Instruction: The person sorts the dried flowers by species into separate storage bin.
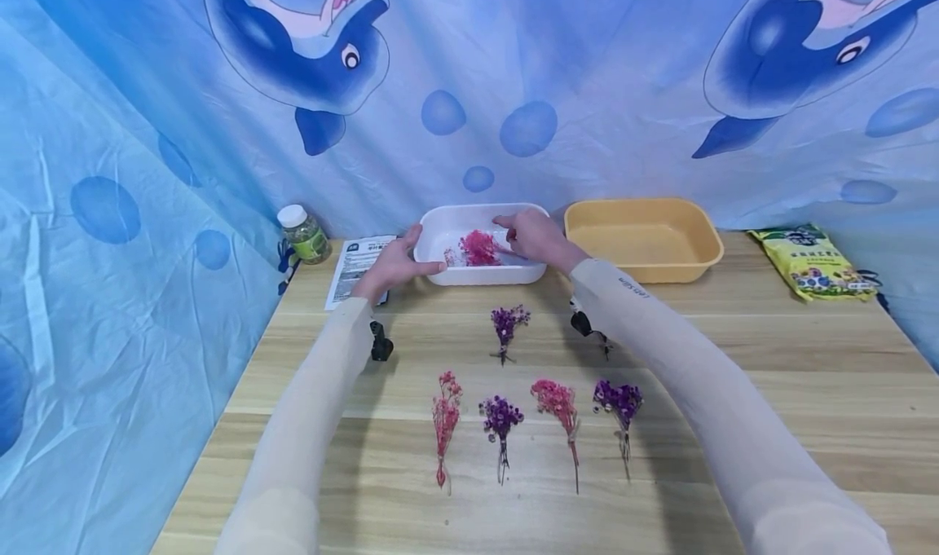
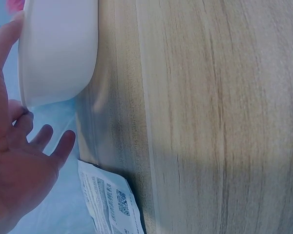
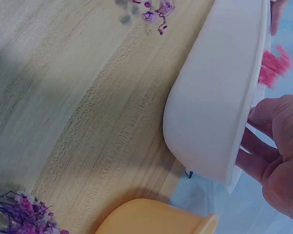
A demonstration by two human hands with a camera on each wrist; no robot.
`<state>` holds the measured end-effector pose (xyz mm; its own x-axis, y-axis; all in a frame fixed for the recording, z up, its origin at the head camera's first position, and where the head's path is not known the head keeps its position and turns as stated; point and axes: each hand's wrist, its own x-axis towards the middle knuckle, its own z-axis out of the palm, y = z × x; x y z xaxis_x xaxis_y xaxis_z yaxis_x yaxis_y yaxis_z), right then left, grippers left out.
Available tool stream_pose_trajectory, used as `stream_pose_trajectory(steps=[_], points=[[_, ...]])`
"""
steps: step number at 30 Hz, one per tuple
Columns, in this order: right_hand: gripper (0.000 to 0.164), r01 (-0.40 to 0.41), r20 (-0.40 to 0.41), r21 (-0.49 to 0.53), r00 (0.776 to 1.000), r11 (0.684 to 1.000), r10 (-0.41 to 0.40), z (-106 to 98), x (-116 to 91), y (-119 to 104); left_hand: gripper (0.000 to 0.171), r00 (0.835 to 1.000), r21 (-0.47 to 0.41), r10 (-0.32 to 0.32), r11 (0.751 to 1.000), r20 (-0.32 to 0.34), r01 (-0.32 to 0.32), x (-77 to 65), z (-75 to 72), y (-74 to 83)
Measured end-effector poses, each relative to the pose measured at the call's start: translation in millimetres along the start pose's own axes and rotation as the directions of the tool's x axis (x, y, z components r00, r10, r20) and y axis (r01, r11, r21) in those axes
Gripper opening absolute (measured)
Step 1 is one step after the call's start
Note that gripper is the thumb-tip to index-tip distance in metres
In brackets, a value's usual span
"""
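A white plastic basin (image 1: 484, 276) stands at the back of the table. At its left end my left hand (image 1: 398, 263) grips the rim, thumb along the front edge and other fingers spread toward the back corner. My right hand (image 1: 538, 235) reaches over the basin's right part and pinches a bunch of pink dried flowers (image 1: 480, 247) at the stem end, the stems mostly hidden by the fingers. In the right wrist view the pink blossoms (image 3: 274, 67) show above the rim, slightly blurred. Small pink bits (image 1: 450, 255) lie in the basin's left part.
Bunches of purple flowers (image 1: 501, 416) and pink flowers (image 1: 445, 416) lie on the table in front. A yellow basin (image 1: 643, 273) stands right of the white one, a yellow bag (image 1: 814, 262) farther right. At left are a printed packet (image 1: 352, 268) and a white-capped jar (image 1: 304, 233).
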<state>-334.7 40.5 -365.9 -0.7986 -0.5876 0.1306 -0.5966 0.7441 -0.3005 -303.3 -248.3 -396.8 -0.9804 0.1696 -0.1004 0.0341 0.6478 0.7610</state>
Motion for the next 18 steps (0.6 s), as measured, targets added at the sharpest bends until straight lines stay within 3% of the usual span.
stream_pose_trajectory(steps=[5, 10, 15, 18], points=[[0.051, -0.042, 0.029, 0.129, 0.999, 0.991, 0.039, -5.1, -6.0, 1.0, 0.116, 1.000, 0.010, -0.002, 1.000, -0.001, 0.002, -0.9, 1.9, -0.4], [0.052, -0.071, 0.024, 0.281, 0.997, 0.957, 0.067, -20.7, -22.8, 2.4, 0.116, 1.000, 0.012, -0.008, 1.000, -0.003, 0.008, -1.6, 1.9, 0.3], [0.052, -0.052, -0.031, 0.344, 0.997, 0.938, 0.067, -42.2, -55.3, 7.8, 0.114, 1.000, 0.010, -0.010, 1.000, -0.005, 0.011, -1.3, 1.0, 0.3], [0.053, -0.076, -0.024, 0.409, 0.995, 0.909, 0.094, -52.1, -82.6, 15.3, 0.113, 1.000, 0.014, -0.017, 1.000, -0.010, 0.017, -2.3, 0.6, 0.1]])
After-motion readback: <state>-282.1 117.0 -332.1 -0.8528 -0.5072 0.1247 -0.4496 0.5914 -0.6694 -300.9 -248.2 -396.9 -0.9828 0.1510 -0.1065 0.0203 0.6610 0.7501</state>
